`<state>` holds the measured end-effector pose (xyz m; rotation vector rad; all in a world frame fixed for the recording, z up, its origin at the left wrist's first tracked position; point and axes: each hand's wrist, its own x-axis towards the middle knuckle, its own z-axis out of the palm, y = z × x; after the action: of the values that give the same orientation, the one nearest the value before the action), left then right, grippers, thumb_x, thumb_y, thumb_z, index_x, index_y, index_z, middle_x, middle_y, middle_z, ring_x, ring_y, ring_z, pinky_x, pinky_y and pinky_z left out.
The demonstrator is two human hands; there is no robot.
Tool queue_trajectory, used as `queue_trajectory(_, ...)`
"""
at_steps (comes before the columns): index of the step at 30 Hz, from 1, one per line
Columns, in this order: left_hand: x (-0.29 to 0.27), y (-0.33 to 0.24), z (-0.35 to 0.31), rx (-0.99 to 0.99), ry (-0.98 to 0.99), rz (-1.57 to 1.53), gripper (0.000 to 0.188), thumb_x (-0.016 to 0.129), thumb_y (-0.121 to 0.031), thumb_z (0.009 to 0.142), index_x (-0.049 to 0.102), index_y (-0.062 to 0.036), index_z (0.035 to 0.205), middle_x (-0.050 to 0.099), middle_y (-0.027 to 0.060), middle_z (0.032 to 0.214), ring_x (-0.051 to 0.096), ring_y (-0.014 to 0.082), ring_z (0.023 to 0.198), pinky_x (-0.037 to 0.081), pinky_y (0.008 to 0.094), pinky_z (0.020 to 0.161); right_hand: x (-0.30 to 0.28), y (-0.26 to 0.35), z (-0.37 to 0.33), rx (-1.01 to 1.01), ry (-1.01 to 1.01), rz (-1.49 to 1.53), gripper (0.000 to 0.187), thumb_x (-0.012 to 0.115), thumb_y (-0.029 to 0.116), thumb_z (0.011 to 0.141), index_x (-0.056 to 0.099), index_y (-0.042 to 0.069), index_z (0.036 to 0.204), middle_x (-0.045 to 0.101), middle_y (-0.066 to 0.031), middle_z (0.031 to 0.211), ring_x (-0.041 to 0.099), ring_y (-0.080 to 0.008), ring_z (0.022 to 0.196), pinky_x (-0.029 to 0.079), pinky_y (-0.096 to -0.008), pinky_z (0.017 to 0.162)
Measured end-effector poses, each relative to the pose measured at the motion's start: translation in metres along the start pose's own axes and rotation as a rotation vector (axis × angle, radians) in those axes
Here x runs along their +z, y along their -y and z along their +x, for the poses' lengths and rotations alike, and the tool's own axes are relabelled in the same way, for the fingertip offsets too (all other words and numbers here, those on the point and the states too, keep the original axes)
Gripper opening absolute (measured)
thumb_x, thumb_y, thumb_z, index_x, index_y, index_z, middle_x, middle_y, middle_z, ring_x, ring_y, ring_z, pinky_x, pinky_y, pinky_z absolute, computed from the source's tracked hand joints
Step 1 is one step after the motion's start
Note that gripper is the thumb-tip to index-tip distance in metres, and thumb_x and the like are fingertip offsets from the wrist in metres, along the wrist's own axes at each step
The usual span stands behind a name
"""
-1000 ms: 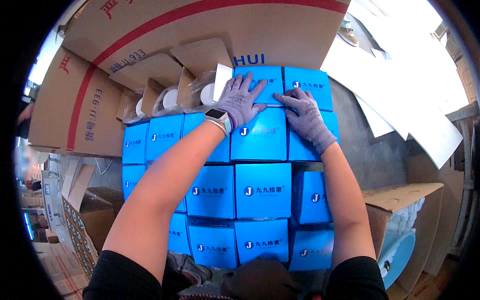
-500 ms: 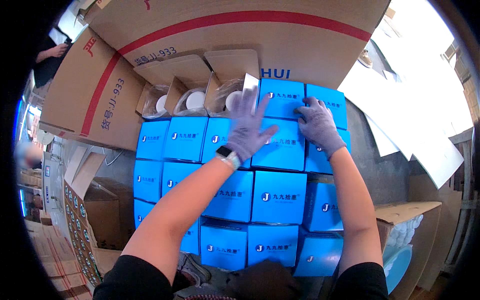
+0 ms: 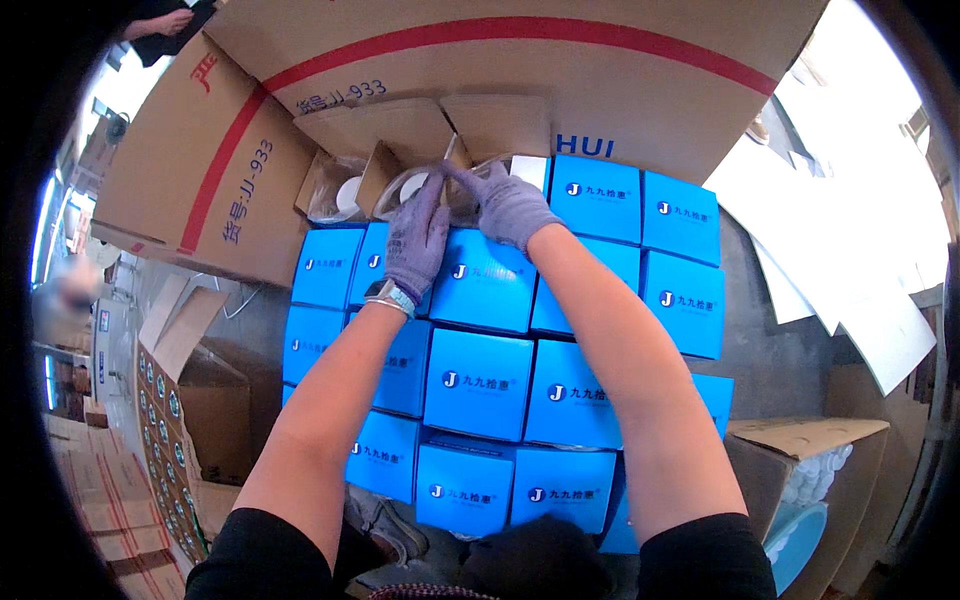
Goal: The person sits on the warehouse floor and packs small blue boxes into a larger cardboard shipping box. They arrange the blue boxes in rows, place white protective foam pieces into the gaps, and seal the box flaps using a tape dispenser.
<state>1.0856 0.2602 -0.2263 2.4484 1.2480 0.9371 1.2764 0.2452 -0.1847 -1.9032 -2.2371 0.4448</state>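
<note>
Grey knit gloves cover both hands. My left hand (image 3: 418,238), a watch (image 3: 388,294) on its wrist, reaches between the middle and right of three unclosed boxes, fingers stretched out. My right hand (image 3: 514,207) lies over the right one, its fingers extended leftward until the fingertips of both hands meet near the brown cardboard flap (image 3: 458,152) between these boxes. Plastic-wrapped white round items sit inside; one white item (image 3: 349,194) shows in the left box. A closed blue box (image 3: 482,280) lies just below my hands. The right box's contents are mostly hidden.
Rows of blue boxes (image 3: 480,385) fill the space before me. A large brown carton (image 3: 520,75) rises behind them, with a side flap (image 3: 205,160) at left. An opened carton (image 3: 815,440) with a light-blue item stands lower right; white sheets (image 3: 830,260) lie at right.
My right hand has moved left from the far-right blue boxes to the right unclosed box. My left hand has shifted left, its fingers now nearer together. The view has shifted slightly.
</note>
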Motion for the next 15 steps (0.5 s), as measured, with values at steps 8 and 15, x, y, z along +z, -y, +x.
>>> queue_trajectory(8, -0.005, -0.005, 0.033, 0.06, 0.04, 0.461, 0.029, 0.056, -0.019, 0.093, 0.068, -0.0143, 0.118, 0.062, 0.0155, 0.126, 0.056, 0.0348, 0.119, 0.045, 0.0458, 0.098, 0.015, -0.024, -0.003, 0.102, -0.01, -0.022, 0.057, 0.054, 0.041, 0.097, 0.045, 0.018, 0.149, 0.051, -0.0243, 0.139, 0.058, -0.0371, 0.125, 0.051, -0.0429, 0.104)
queue_trajectory(15, 0.009, 0.07, 0.082, 0.097, 0.275, 0.483, 0.064, 0.052, -0.01, 0.085, 0.048, -0.0265, 0.146, 0.039, 0.0179, 0.154, 0.05, 0.0384, 0.13, 0.041, 0.0485, 0.109, 0.002, -0.006, -0.012, 0.097, -0.013, -0.061, 0.066, 0.062, 0.058, 0.091, 0.055, 0.016, 0.141, 0.051, -0.0226, 0.139, 0.059, -0.0352, 0.123, 0.051, -0.0429, 0.102)
